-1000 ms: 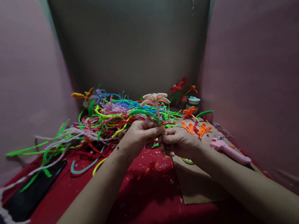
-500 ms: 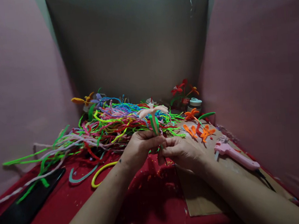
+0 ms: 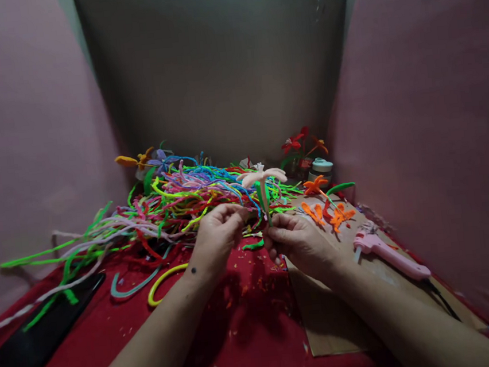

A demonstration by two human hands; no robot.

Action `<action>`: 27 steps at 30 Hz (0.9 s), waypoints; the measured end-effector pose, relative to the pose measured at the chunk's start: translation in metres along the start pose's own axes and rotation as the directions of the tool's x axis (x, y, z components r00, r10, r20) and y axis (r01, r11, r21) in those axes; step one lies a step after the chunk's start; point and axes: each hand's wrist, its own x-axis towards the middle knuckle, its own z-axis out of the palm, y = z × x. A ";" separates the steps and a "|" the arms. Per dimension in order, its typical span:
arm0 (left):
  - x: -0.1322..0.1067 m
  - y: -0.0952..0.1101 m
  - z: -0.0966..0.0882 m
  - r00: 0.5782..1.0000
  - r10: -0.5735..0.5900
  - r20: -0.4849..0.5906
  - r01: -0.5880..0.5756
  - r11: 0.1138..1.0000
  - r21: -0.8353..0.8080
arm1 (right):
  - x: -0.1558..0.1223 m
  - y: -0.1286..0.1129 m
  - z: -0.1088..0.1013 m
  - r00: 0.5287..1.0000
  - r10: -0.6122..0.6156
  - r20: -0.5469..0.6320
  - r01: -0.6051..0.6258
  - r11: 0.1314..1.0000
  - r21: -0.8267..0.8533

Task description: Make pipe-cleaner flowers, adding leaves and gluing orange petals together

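A pale pink pipe cleaner flower with a green leaf stands upright in front of me. My right hand is closed, pinching its green stem low down between thumb and fingers. To the left of the flower, my left hand is apart from it, with thumb and forefinger drawn together. Whether anything small sits in that pinch I cannot make out. Below and between both hands, a short green pipe cleaner piece lies on the red cloth.
A heap of coloured pipe cleaners spreads behind my hands. On the right, a pink glue gun and orange flower parts lie on cardboard. A lidded jar stands behind; a black flat object lies left.
My left hand has let go of the flower and moved left. The flower, in my right hand, has shifted slightly right. The green piece on the cloth now shows clearly.
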 end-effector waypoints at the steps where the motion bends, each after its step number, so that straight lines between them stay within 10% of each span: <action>1: 0.002 -0.004 -0.002 0.991 0.075 -0.111 -0.065 0.994 0.085 | 0.000 0.000 0.000 1.000 0.016 -0.005 -0.016 1.000 0.003; 6: 0.007 -0.024 -0.003 0.755 0.655 -0.017 -0.490 0.582 0.649 | -0.001 -0.002 0.000 0.996 0.085 0.016 -0.086 0.995 0.052; 11: 0.003 -0.023 0.003 0.614 0.766 0.190 -0.474 0.166 0.865 | -0.004 -0.002 0.000 0.988 0.145 0.052 -0.149 0.986 0.078; 17: 0.001 -0.024 0.005 0.651 0.715 0.254 -0.485 0.135 0.864 | -0.006 -0.001 0.005 0.993 0.118 0.026 -0.117 0.993 -0.022; 22: 0.000 -0.029 0.009 0.847 0.503 0.171 -0.360 0.306 0.881 | -0.008 -0.001 0.007 0.995 0.104 0.011 -0.103 0.994 -0.031; 27: -0.005 -0.025 0.011 0.915 0.390 0.105 -0.307 0.502 0.808 | -0.007 -0.002 0.005 0.998 0.066 0.018 -0.065 0.998 -0.005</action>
